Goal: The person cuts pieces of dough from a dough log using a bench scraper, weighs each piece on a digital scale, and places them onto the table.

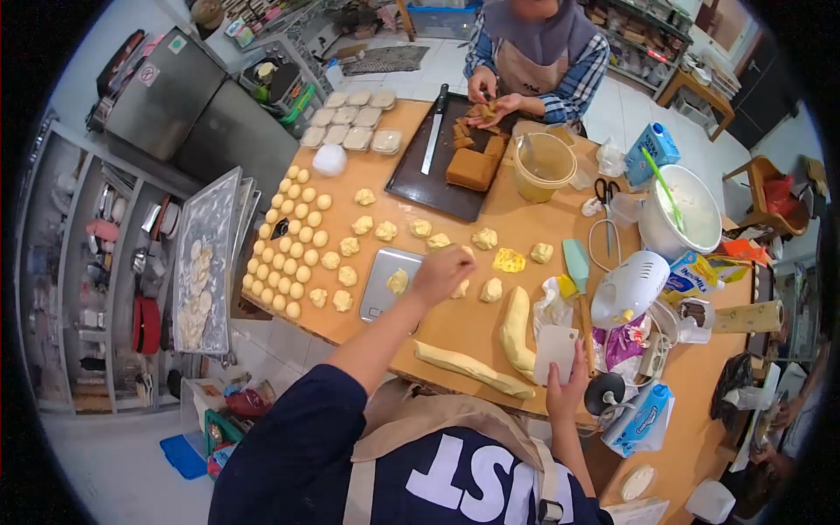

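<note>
My left hand (444, 275) reaches over the table's middle, just right of a white kitchen scale (381, 296) that bears a small dough piece (398, 281). Its fingers are closed near some dough lumps; whether they hold anything is too small to tell. At the table's front edge my right hand (567, 382) grips a white flat scraper (556, 350). Beside the scraper lies a thick dough roll (516, 334), and a longer dough strip (472, 367) stretches along the front edge. Irregular dough lumps (492, 290) lie around the scale, and several smooth dough balls (302, 210) stand in rows at the left.
Across the table a co-worker (535, 52) handles brown pieces over a dark tray (411, 179) with a knife (430, 144) and brown cake (472, 169). A bucket (542, 166), white bowl (678, 214), hand mixer (626, 293) and green spatula (575, 262) stand or lie to the right.
</note>
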`<control>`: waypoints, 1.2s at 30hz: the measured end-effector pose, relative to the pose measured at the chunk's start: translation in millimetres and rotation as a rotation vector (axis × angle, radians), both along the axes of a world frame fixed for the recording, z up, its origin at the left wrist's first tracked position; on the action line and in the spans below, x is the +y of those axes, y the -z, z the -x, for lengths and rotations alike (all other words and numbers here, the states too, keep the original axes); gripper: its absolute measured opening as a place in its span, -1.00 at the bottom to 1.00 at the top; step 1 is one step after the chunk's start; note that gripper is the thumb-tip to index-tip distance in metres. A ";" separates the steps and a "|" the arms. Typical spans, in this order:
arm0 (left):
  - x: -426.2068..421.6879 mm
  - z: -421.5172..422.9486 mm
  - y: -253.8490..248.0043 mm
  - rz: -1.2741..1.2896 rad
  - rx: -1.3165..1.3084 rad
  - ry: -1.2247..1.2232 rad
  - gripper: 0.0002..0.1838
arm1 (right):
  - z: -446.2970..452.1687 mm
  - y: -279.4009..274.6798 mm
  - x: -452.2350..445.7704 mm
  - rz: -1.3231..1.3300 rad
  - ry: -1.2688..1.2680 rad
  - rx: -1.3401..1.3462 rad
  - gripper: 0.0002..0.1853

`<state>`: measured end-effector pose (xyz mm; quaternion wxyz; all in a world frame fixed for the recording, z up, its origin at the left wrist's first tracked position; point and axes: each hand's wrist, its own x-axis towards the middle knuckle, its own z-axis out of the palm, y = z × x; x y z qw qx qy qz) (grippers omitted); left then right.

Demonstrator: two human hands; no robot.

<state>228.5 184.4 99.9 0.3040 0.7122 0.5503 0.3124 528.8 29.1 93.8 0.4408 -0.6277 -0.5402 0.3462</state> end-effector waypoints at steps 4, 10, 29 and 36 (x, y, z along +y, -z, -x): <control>-31.4 60.3 3.2 -0.099 0.019 -0.152 -0.82 | 14.1 6.5 13.0 -0.064 -0.108 -0.148 -0.33; -115.7 87.4 73.2 -0.267 0.241 0.110 -0.80 | 73.3 -13.3 22.8 0.054 -0.304 -0.085 -0.33; -146.8 100.0 75.2 -0.376 0.359 0.347 -0.92 | 224.2 1.7 -58.3 0.193 -0.159 -0.311 -0.31; -140.4 105.0 71.6 -0.430 0.427 0.438 -0.95 | 246.2 23.1 -62.1 0.194 -0.142 -0.527 -0.31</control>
